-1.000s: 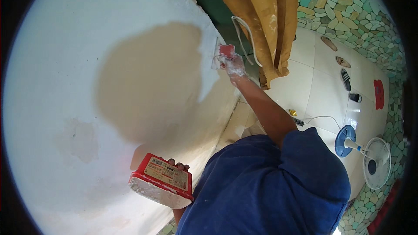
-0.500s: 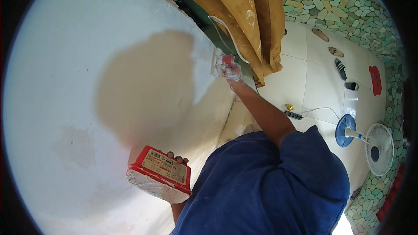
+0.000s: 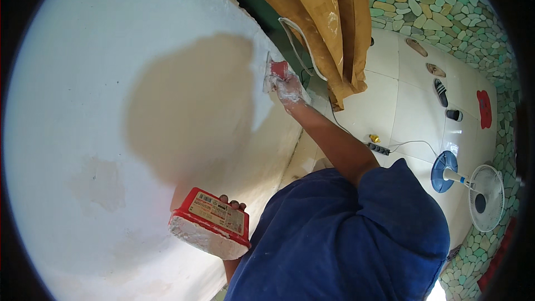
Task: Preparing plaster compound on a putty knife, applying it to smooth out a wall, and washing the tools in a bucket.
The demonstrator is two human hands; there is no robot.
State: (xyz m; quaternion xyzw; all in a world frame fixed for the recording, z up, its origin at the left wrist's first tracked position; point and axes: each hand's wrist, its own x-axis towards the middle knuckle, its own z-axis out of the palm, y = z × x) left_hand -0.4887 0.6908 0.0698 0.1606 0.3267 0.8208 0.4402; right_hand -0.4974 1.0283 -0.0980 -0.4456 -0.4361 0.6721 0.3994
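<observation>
My right hand (image 3: 290,86), smeared white, grips a scraper (image 3: 278,71) with a red middle and a pale blade, held at the white plastered wall (image 3: 78,106) near its edge. My left hand (image 3: 233,204) is closed around a red plastic tub (image 3: 214,215) with a pale label; white paste coats the side toward the lower left. Only the fingertips of that hand show past the tub. A large shadow falls on the wall between the two hands.
An ochre curtain (image 3: 312,11) with a white cord hangs beside the wall edge. On the tiled floor (image 3: 418,100) lie sandals (image 3: 440,92), a red mat (image 3: 484,108), a power strip (image 3: 379,149) and a standing fan (image 3: 485,195). Pebble-patterned surfaces (image 3: 423,0) border the tiles.
The view has shifted slightly. My right hand with the scraper has moved a little along the wall edge, up and left since half a second ago. My left hand still holds the tub low.
</observation>
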